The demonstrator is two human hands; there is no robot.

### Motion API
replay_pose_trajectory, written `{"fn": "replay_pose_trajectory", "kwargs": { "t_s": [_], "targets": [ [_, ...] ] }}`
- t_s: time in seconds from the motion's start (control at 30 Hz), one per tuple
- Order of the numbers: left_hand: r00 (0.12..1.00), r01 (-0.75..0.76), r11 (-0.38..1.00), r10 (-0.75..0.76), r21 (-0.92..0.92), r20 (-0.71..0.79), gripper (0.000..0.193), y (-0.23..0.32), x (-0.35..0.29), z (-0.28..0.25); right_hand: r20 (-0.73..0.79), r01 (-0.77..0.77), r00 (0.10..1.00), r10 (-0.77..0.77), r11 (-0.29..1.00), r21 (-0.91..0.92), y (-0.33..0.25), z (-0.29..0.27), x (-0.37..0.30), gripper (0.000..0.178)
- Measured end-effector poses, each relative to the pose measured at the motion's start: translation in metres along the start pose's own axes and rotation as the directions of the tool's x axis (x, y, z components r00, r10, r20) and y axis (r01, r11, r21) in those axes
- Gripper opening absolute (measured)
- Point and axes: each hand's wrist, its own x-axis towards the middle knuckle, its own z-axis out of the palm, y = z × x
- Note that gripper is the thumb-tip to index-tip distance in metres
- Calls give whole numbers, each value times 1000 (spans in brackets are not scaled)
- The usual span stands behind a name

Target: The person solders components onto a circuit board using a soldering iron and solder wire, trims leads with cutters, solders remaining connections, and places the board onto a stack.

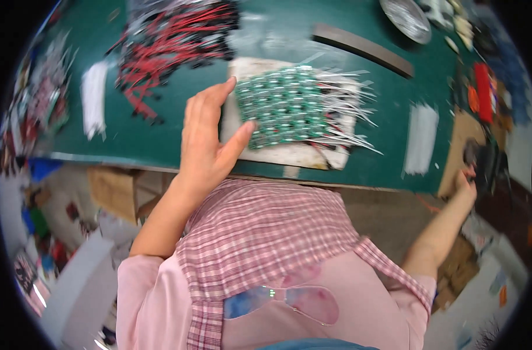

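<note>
A green panel of small circuit boards (280, 108) lies on a whitish, stained pad (239, 67), with thin white wires (350, 96) sticking out along its right side. My left hand (210, 131) is open at the panel's left edge, fingers stretched out and the thumb tip over the lower left corner. Far off to the right, my right hand (466, 182) is closed at a black tool (485, 160) beside the table's right end. Blur and distance hide what kind of tool it is and part of those fingers.
Red and black wires (161, 49) are heaped at the back left. Bundles of white wires lie at left (94, 99) and right (421, 139). A dark flat bar (362, 49) and a metal dish (407, 20) sit behind. Red-handled tools (483, 92) are at the right edge.
</note>
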Motion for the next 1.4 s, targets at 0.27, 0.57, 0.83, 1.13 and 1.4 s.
{"fn": "replay_pose_trajectory", "kwargs": {
  "t_s": [0.27, 0.57, 0.83, 1.13, 1.4],
  "targets": [
    [825, 544, 733, -557, -410, 99, 31, 7, -44, -10, -115, -105, 987, 113, 991, 80, 92, 25, 35, 31],
    [817, 561, 737, -566, -376, 109, 24, 5, -43, -15, -279, 87, 960, -15, 965, 248, 71, 15, 1, 31],
    [716, 662, 450, -616, -600, 328, 21, 14, -44, -22, -322, 173, 935, -147, 984, 52, 21, 2, -5, 24],
    [596, 772, 233, -588, -591, 547, 29, 14, -37, -26, 700, 813, 565, -436, 439, -383, 222, 49, -302, 25],
    [613, 760, 231, -567, -608, 551, 33, 16, -38, -23, 936, 978, -202, 289, 118, 175, 345, 11, -365, 8]
  ]
}}
